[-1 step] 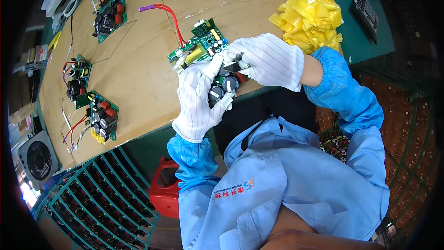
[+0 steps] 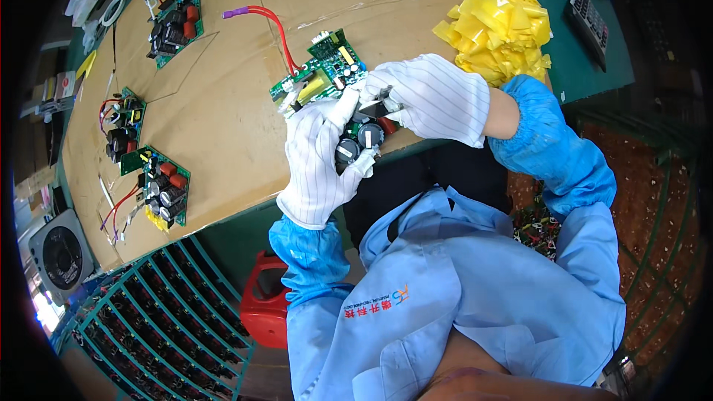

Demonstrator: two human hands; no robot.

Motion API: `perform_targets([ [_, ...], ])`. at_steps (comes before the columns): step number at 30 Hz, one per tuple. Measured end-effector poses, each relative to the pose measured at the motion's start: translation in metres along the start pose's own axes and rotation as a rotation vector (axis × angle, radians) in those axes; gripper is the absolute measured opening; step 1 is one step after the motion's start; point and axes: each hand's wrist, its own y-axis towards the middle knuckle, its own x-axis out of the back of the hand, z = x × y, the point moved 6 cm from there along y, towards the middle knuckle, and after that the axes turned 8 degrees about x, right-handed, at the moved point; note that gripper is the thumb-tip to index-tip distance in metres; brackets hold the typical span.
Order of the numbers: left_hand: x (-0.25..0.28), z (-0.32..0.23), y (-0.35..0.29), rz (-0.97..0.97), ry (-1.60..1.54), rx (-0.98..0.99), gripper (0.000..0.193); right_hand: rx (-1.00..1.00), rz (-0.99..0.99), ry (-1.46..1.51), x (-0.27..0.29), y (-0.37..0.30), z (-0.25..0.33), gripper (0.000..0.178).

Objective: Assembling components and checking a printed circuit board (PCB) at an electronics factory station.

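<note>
A green circuit board [image 2: 316,83] lies near the front edge of the cardboard-covered table, with a red cable [image 2: 282,43] running up and left from it. It carries round black capacitors [image 2: 370,134] and a yellow-wrapped part. My left hand [image 2: 316,152], in a white striped glove, grips the board, thumb by the capacitors and fingers along its middle. My gloved right hand [image 2: 438,100] reaches in from the right, its fingers pinched on a small dark flat piece [image 2: 377,109] above the capacitors. The fingers hide part of the board, and I cannot tell whether that piece is fixed to it.
Other circuit boards [image 2: 169,187] stand along the table's left side. A bunch of yellow tape pieces [image 2: 497,33] sits beyond my right hand, with a calculator [image 2: 587,26] farther right. Below the table are a green rack [image 2: 167,312], a red plastic stool [image 2: 264,304] and a small fan [image 2: 63,252].
</note>
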Motion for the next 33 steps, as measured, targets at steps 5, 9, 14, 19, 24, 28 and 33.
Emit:
perform_targets([
  [5,0.0,0.003,0.001,0.017,-0.017,-0.004,0.077,0.107,0.116,-0.014,-0.003,0.005,-0.006,0.056],
  [9,0.002,0.004,0.001,0.003,0.004,0.005,0.072,0.064,0.106,0.019,-0.004,0.008,-0.013,0.049],
  [14,0.003,0.002,0.003,0.013,-0.014,0.019,0.074,0.239,0.023,-0.004,-0.007,0.014,-0.012,0.03],
  [19,0.003,0.001,0.001,0.005,-0.028,0.008,0.076,0.181,-0.179,0.102,0.005,0.004,-0.016,0.03],
  [24,0.002,0.004,0.001,0.015,-0.024,0.01,0.075,0.269,-0.115,-0.065,0.013,0.005,0.0,0.028],
  [28,0.004,0.003,0.0,0.022,-0.001,0.033,0.074,0.013,-0.131,0.167,0.007,0.002,-0.007,0.036],
  [33,0.002,0.003,0.002,0.035,-0.017,0.031,0.073,0.073,-0.019,0.126,0.005,0.006,-0.005,0.036],
])
